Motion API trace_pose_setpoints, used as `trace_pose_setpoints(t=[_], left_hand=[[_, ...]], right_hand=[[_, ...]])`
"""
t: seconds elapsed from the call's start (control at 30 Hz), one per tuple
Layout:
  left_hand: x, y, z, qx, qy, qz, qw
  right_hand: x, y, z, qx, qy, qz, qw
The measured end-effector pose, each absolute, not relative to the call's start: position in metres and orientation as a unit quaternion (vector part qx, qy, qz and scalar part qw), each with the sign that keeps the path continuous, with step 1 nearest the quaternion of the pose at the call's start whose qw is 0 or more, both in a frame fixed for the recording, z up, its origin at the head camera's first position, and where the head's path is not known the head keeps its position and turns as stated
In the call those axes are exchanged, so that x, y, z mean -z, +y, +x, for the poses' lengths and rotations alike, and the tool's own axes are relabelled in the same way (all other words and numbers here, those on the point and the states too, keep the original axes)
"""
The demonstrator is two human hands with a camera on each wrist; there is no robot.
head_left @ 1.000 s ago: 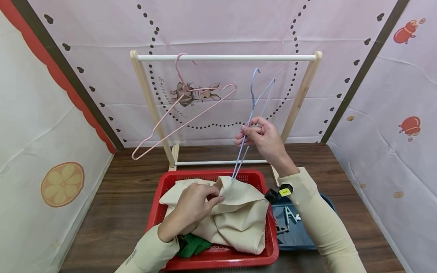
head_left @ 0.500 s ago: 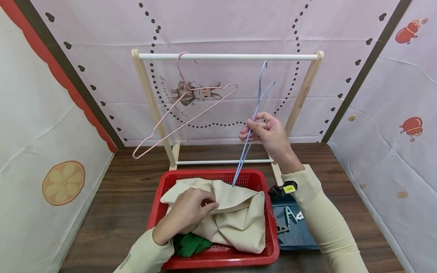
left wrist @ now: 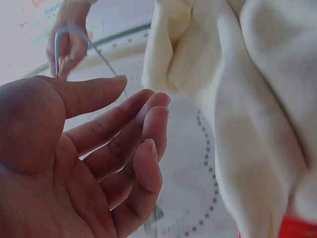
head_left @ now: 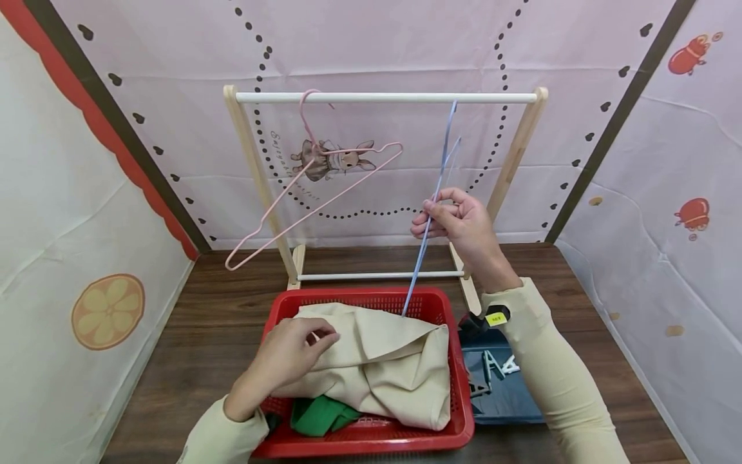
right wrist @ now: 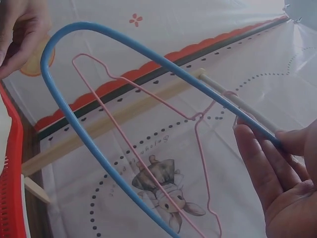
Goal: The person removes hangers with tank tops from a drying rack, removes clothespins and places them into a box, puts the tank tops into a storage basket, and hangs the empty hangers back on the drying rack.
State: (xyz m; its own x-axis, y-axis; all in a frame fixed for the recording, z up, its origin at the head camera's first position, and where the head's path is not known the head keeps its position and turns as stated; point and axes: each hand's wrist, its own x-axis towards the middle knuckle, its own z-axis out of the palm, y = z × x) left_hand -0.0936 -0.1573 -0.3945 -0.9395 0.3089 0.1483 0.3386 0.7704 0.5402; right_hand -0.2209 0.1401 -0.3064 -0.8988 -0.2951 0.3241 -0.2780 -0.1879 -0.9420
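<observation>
My right hand (head_left: 460,225) pinches a blue clothes hanger (head_left: 445,148) by its side, between thumb and fingers. The hanger stands steeply, almost edge-on in the head view, its hook overlapping the rack's white top rail (head_left: 377,98). Its lower end reaches down to the beige cloth (head_left: 400,383), which lies folded in a red basket (head_left: 371,446). Over the cloth's left part hovers my left hand (head_left: 290,351), fingers loosely bent; in the left wrist view the palm (left wrist: 54,198) holds nothing. A pink clothes hanger (head_left: 315,149) hangs from the rail further left.
Green cloth (head_left: 324,415) shows at the basket's front left. Right of the basket a dark blue tray (head_left: 510,409) holds several clips (head_left: 491,364), partly behind my right arm. The rack's wooden posts (head_left: 255,161) stand behind the basket, before a printed backdrop.
My right hand has moved the blue hanger up and right, its hook now at the rail. The left hand has let go of the beige cloth and moved left; the raised cloth edge has dropped.
</observation>
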Motion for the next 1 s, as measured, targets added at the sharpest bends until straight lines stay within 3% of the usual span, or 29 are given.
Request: trace_pose_setpoints(t=[0.6,1.0], left_hand=[[0.421,-0.235,-0.103,0.303,-0.952,0.0,0.031],[0.443,-0.249,-0.109,0.309,-0.948,0.017,-0.068]], right_hand=[[0.293,0.152,-0.225,0.739,0.632,-0.231,-0.026],[0.284,0.156,-0.234,0.761,0.601,-0.239,-0.053]])
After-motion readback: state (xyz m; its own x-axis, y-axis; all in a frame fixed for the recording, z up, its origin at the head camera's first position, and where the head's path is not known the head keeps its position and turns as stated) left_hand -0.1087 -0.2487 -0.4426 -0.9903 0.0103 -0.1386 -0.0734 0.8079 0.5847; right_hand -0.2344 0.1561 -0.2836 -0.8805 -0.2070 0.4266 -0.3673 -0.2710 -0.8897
